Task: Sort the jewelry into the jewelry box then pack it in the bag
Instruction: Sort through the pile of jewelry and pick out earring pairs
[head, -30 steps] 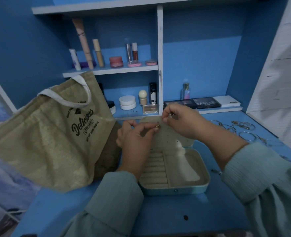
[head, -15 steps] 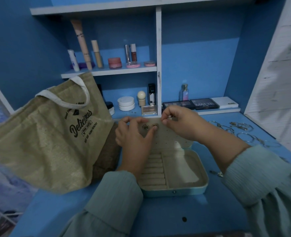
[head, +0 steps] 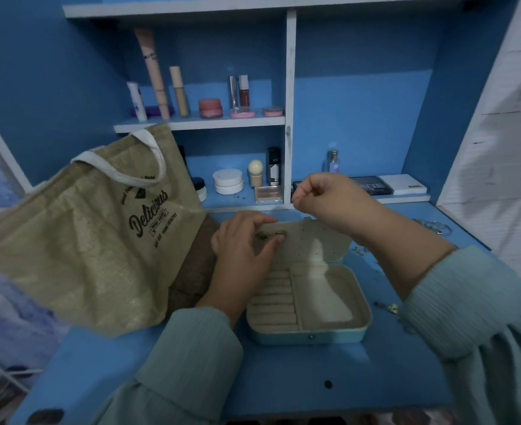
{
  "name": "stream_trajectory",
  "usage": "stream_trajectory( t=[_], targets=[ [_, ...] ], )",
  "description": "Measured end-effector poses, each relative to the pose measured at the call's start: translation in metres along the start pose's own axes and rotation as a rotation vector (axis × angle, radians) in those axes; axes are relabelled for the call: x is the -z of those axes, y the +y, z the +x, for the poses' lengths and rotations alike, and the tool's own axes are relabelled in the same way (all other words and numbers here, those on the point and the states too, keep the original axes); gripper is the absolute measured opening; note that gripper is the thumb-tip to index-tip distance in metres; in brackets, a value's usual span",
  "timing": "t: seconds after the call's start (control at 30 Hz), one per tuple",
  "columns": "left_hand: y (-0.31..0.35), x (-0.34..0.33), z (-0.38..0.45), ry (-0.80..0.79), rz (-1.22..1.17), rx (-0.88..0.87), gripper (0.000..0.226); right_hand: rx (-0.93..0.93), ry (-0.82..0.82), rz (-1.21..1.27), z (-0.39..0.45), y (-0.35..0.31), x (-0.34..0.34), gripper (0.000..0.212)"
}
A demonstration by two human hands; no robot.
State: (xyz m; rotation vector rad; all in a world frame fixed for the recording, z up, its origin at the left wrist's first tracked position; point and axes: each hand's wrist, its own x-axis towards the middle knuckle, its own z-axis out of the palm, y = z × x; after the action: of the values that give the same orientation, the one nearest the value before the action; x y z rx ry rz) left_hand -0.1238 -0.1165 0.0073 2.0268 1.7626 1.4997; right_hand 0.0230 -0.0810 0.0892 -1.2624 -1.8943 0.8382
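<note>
From your head camera, the jewelry box [head: 310, 314] sits open on the blue desk [head: 283, 378], long axis left to right, lid [head: 314, 240] tilted away from you. Your left hand [head: 241, 250] presses an earring [head: 280, 234] onto the lid with relaxed fingers. Your right hand [head: 326, 197] hovers above, fingers curled; whether it pinches something, I cannot tell. The bag [head: 93, 234] stands just left.

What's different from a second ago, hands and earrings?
The right hand has lifted off the lid and pulled back above it, fingers curled. A second earring now sits beside the first on the lid; the left hand still touches it. The jewelry box and bag stayed put.
</note>
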Motion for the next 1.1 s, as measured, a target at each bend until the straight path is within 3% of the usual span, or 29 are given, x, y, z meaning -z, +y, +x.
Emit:
stream_trajectory(
  t=[0.33,0.47,0.83,1.1],
  targets=[
    [-0.019,0.007,-0.018,0.051,0.040,-0.363,0.015,-0.035,-0.177,-0.107,-0.013,-0.002,-0.004,0.012],
    [-0.024,0.006,-0.021,0.085,0.079,-0.453,0.016,-0.065,-0.258,-0.016,-0.017,0.003,-0.005,0.017],
    [-0.032,0.002,-0.027,0.139,0.107,-0.541,0.016,-0.280,-0.343,0.052,-0.020,0.013,-0.014,0.020],
    [-0.031,0.004,-0.027,0.122,0.111,-0.549,0.015,-0.334,-0.359,0.072,-0.018,0.013,-0.018,0.021]
  ],
)
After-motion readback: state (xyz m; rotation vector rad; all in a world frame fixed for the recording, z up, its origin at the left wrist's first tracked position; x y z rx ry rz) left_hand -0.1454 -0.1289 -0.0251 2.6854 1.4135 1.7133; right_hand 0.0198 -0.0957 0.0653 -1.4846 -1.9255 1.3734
